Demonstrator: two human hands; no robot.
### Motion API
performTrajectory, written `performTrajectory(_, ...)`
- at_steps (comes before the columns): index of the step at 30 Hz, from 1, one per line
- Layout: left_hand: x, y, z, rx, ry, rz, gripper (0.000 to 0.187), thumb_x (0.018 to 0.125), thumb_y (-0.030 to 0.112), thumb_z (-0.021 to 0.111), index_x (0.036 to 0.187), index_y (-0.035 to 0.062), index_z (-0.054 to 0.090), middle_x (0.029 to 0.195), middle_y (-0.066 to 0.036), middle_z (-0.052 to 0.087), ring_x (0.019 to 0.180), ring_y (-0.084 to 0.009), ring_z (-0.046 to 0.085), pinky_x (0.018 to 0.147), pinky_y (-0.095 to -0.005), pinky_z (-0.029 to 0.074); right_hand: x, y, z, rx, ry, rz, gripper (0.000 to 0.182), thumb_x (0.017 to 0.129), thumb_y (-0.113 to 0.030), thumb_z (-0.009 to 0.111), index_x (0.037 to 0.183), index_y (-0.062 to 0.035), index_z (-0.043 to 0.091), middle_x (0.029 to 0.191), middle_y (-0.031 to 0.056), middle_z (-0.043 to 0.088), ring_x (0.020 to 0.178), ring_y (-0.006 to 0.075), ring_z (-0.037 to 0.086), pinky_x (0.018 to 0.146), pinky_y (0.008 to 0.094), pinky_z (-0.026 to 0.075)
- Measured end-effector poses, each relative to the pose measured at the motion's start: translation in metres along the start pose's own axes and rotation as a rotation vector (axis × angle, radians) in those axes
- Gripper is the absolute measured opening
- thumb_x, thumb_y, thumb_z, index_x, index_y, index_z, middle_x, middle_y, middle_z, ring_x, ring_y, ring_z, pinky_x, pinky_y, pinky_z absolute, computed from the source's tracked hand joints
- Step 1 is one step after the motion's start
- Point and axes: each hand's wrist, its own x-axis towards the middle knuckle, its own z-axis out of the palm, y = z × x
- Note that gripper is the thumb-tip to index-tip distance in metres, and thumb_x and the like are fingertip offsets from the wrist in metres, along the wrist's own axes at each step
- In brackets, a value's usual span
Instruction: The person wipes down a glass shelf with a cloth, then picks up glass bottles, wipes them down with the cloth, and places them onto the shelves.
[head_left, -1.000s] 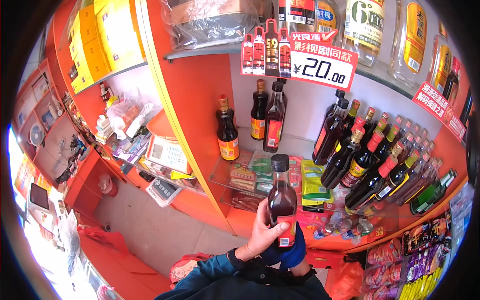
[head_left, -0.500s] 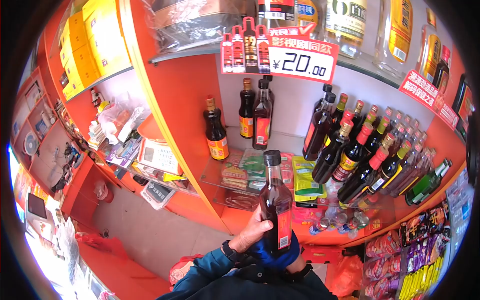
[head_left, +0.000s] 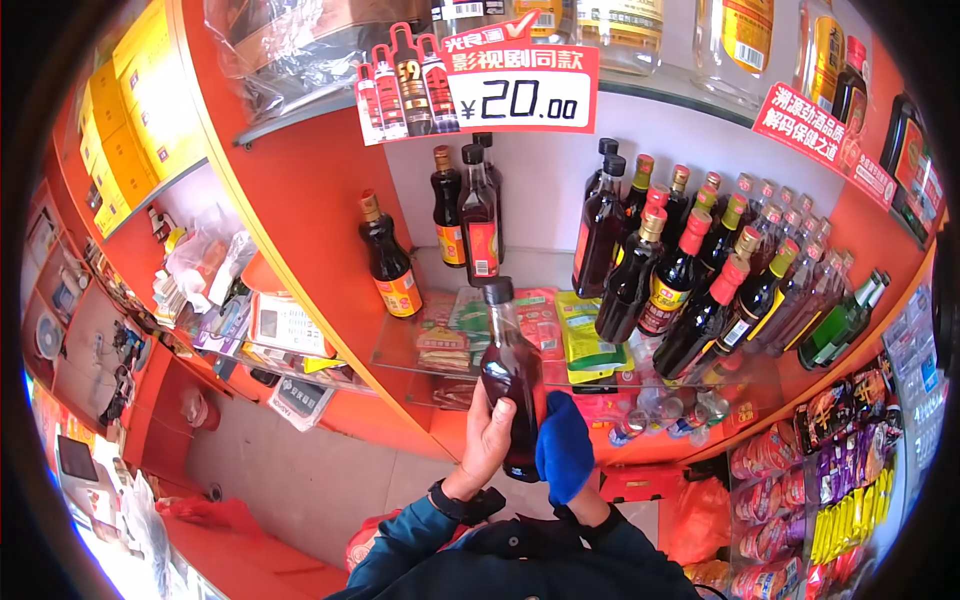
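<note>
My left hand (head_left: pixel 487 445) is wrapped round a dark glass bottle (head_left: pixel 510 365) with a black cap, held in front of the shelf and tilted slightly. The thumb lies along the front of the bottle. A blue cloth (head_left: pixel 566 448) covers most of my right hand (head_left: pixel 590 507) and rests against the lower right side of the same bottle. The fingers beneath the cloth are hidden. The bottle's label is turned out of sight. Behind it, on the shelf, stand a similar black-capped bottle (head_left: pixel 479 215) and a bottle with an orange label (head_left: pixel 390 262).
Several closely packed bottles (head_left: pixel 690 285) fill the shelf's right side. Flat packets and a yellow-green pouch (head_left: pixel 590 335) lie at the glass shelf's front. A 20.00 price sign (head_left: pixel 525 95) hangs from the upper shelf. Snack packets (head_left: pixel 850 515) are at lower right.
The bottle has turned, so its red label no longer faces me. The blue cloth has come from behind the bottle to its right side. My view has shifted slightly right.
</note>
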Motion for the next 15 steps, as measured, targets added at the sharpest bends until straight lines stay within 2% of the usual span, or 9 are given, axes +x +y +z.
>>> performTrajectory(1, -0.002, -0.002, 0.000, 0.050, -0.045, 0.016, 0.069, 0.092, 0.046, 0.059, 0.137, -0.0009, 0.037, 0.125, -0.010, 0.051, 0.114, -0.0176, 0.048, 0.099, -0.0326, 0.038, 0.009, -0.008, 0.009, 0.029, 0.070, 0.196, 0.036, 0.093, -0.020, 0.047, 0.123, -0.0002, 0.049, 0.113, 0.0206, 0.059, 0.107, 0.0362, 0.057, 0.090, 0.0402, 0.046)
performTrajectory(2, -0.004, -0.003, 0.000, 0.100, -0.092, 0.034, 0.070, 0.092, 0.045, 0.059, 0.138, -0.0013, 0.036, 0.125, -0.010, 0.051, 0.114, -0.0179, 0.048, 0.100, -0.0329, 0.038, 0.014, -0.011, 0.009, 0.028, 0.078, 0.198, 0.036, 0.093, -0.020, 0.047, 0.123, -0.0002, 0.049, 0.113, 0.0206, 0.059, 0.107, 0.0362, 0.057, 0.090, 0.0402, 0.046)
performTrajectory(4, -0.006, -0.003, 0.004, 0.067, -0.119, 0.043, 0.073, 0.091, 0.046, 0.061, 0.140, -0.0013, 0.034, 0.124, -0.011, 0.051, 0.115, -0.0185, 0.048, 0.100, -0.0332, 0.038, 0.021, -0.020, 0.003, 0.129, 0.196, -0.107, 0.038, 0.092, -0.021, 0.048, 0.122, 0.0015, 0.047, 0.115, 0.0217, 0.057, 0.107, 0.0386, 0.055, 0.090, 0.0412, 0.045)
performTrajectory(5, -0.008, -0.005, 0.005, 0.076, -0.128, 0.047, 0.075, 0.090, 0.046, 0.062, 0.140, -0.0014, 0.033, 0.124, -0.011, 0.052, 0.115, -0.0186, 0.049, 0.100, -0.0331, 0.038, 0.028, -0.029, -0.004, 0.113, 0.171, -0.183, 0.040, 0.092, -0.021, 0.048, 0.124, 0.0017, 0.044, 0.116, 0.0210, 0.056, 0.108, 0.0380, 0.054, 0.089, 0.0409, 0.044)
performTrajectory(8, -0.014, -0.013, -0.001, 0.125, -0.164, 0.040, 0.081, 0.088, 0.049, 0.064, 0.142, -0.0016, 0.031, 0.125, -0.012, 0.052, 0.114, -0.0193, 0.050, 0.099, -0.0336, 0.040, 0.053, -0.042, -0.018, 0.153, 0.141, -0.128, 0.039, 0.091, -0.021, 0.050, 0.123, 0.0018, 0.046, 0.114, 0.0193, 0.056, 0.107, 0.0358, 0.055, 0.088, 0.0406, 0.045)
performTrajectory(13, -0.021, -0.017, -0.004, 0.144, -0.219, -0.024, 0.086, 0.086, 0.050, 0.066, 0.144, -0.0020, 0.029, 0.125, -0.013, 0.053, 0.115, -0.0204, 0.051, 0.099, -0.0347, 0.041, 0.071, -0.045, -0.040, 0.051, 0.018, -0.547, 0.028, 0.088, -0.018, 0.059, 0.112, -0.0039, 0.058, 0.104, 0.0133, 0.061, 0.095, 0.0324, 0.059, 0.081, 0.0416, 0.048)
performTrajectory(15, -0.021, -0.015, -0.004, 0.105, -0.190, -0.043, 0.088, 0.084, 0.049, 0.068, 0.144, -0.0025, 0.028, 0.126, -0.012, 0.053, 0.115, -0.0202, 0.051, 0.100, -0.0344, 0.040, 0.063, -0.045, -0.033, 0.206, 0.010, -0.471, 0.030, 0.086, -0.017, 0.062, 0.112, -0.0029, 0.058, 0.113, 0.0151, 0.060, 0.103, 0.0324, 0.059, 0.088, 0.0404, 0.047)
